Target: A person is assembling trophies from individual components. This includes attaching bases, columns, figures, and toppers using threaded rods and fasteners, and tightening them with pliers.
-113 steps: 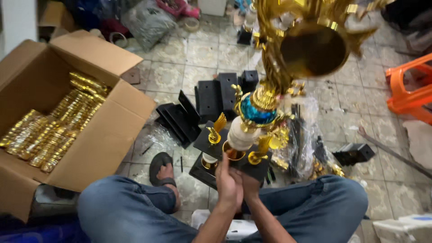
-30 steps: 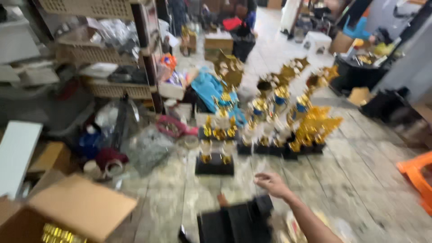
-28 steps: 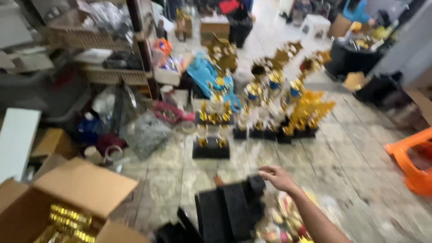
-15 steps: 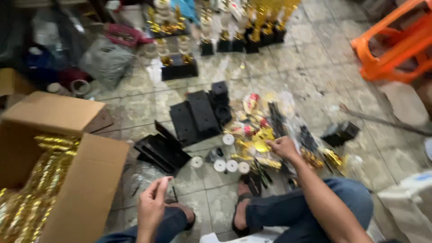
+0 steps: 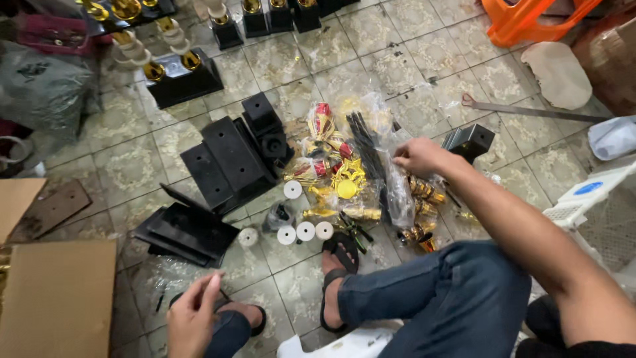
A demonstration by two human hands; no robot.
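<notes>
There, the right hand (image 5: 419, 156) reached out over a clear plastic bag (image 5: 397, 192) of black rods (image 5: 366, 142) on the tiled floor (image 5: 132, 166), its fingers drawn together and pinching at the bag's upper edge. The bag lay in front of the person's right knee, in a heap of gold and red trophy parts (image 5: 331, 174), with small gold cups (image 5: 424, 191) just beside it on the right. The left hand (image 5: 192, 318) hung low above the left knee, its fingers loosely curled and apart, holding nothing. Four white spools (image 5: 305, 231) stood on the floor near the sandalled right foot (image 5: 339, 265), a fifth (image 5: 292, 189) a little farther up. Flat black bases (image 5: 228, 162) lay left of the heap, and more leaned in a stack (image 5: 185, 229) nearer the left knee. A small black block (image 5: 472, 140) sat just beyond the right wrist. A cardboard box (image 5: 56, 298) filled the lower left corner. Farther off stood part-built trophies (image 5: 175, 66), an orange stool (image 5: 530, 20) and a long metal bar (image 5: 523, 110).
</notes>
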